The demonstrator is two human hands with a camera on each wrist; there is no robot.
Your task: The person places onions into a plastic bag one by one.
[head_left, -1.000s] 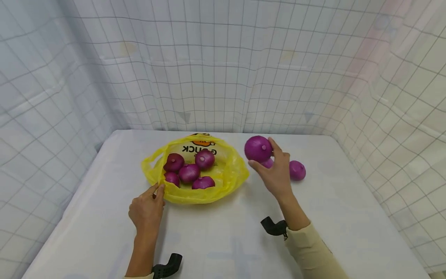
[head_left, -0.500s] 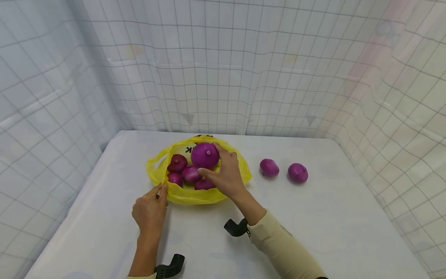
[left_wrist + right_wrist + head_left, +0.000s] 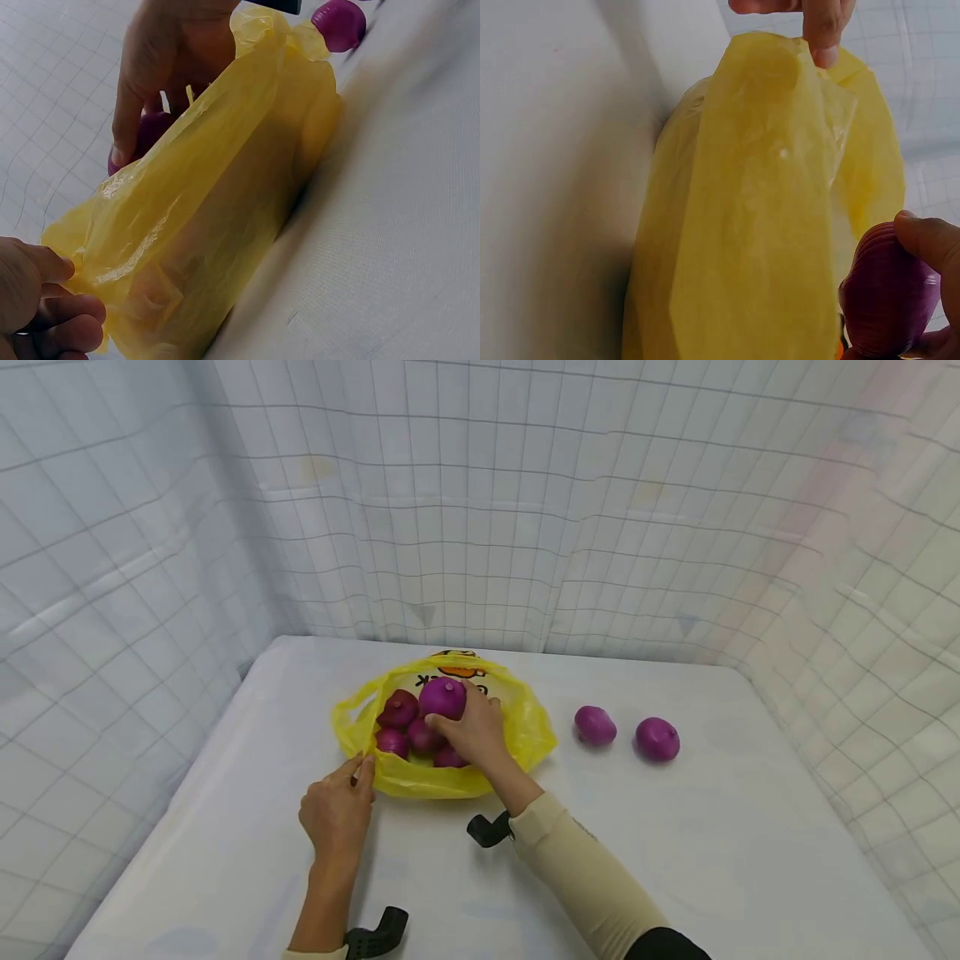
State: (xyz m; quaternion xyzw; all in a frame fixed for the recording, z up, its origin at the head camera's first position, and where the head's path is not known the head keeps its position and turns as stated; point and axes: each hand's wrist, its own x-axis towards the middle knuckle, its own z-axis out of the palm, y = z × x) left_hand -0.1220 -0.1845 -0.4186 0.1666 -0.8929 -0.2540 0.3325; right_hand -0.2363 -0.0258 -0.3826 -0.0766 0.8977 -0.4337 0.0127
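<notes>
Onion (image 3: 441,697), mid-frame: held by right hand (image 3: 478,728), to its upper left, at mouth of yellow bag (image 3: 431,784), pinched by left hand (image 3: 337,807), lower left.

Pinching a yellow bag (image 3: 217,172) at its edge with left grip (image 3: 34,296); holding an onion (image 3: 152,133) partly behind it with right grip (image 3: 166,56).

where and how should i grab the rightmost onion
Probably grip the rightmost onion across its rounded middle, coming from above or the right: it sits uncovered on the table, with the other loose onion to its left.
</notes>
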